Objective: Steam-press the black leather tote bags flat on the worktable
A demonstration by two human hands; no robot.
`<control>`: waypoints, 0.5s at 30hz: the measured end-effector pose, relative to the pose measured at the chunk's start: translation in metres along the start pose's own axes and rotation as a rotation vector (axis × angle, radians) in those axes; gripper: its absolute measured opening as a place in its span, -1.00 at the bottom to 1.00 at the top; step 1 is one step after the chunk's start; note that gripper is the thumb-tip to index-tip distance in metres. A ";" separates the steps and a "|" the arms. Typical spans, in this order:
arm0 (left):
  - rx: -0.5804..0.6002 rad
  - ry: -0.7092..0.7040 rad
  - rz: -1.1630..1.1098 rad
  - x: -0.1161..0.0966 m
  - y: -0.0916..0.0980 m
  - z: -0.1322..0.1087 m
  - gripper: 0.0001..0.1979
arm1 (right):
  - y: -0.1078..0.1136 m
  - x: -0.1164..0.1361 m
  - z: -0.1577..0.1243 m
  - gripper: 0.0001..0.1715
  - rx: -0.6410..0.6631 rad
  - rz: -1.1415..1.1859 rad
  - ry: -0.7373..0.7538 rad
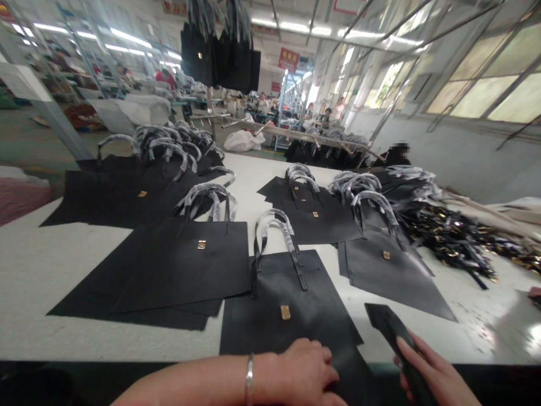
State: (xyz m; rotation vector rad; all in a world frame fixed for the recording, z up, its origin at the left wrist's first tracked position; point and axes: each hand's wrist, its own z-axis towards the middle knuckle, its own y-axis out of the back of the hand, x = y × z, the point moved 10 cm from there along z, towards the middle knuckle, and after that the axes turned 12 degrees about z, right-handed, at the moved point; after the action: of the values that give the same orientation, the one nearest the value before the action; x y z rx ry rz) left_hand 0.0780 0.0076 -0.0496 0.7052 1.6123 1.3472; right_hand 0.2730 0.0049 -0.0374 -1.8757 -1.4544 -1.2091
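1. Black tote bag [274, 299] lies before me, my open left hand [302, 372] flat on it.
2. My right hand [429, 375] grips a dark strip [386, 327] just right of it.
3. Beyond it, handled totes [181, 259] lie finished-looking; a strap heap [448, 239] remains farther right.

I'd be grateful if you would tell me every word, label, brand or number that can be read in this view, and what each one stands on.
Red sign hanging at the back of the workshop: yellow characters, too blurred to read.
Gold plate on the nearest black tote bag: any marking is too small to read; likewise the other bags' plates.
Nothing else is legible.
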 end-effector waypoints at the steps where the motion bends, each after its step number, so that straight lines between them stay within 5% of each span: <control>1: -0.070 0.081 -0.010 0.012 0.009 -0.003 -0.45 | -0.002 0.006 0.002 -0.09 0.015 -0.014 0.017; 4: -0.223 0.390 0.059 0.062 0.027 -0.021 -0.36 | -0.024 0.019 0.016 -0.16 0.102 -0.065 0.039; 6: -0.209 0.510 0.102 0.089 0.023 -0.030 -0.28 | -0.048 0.024 0.029 -0.25 0.172 -0.093 0.026; 11: -0.177 0.440 0.088 0.104 0.005 -0.035 -0.26 | -0.102 0.044 0.064 -0.41 0.294 -0.176 -0.038; 15: -0.176 0.419 0.077 0.103 0.006 -0.036 -0.25 | -0.122 0.061 0.086 -0.55 0.359 -0.199 -0.062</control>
State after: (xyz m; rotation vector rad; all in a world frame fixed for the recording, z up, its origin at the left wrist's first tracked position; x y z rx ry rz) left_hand 0.0002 0.0811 -0.0714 0.3978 1.7709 1.7559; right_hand 0.1920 0.1442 -0.0457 -1.5668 -1.7909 -0.9035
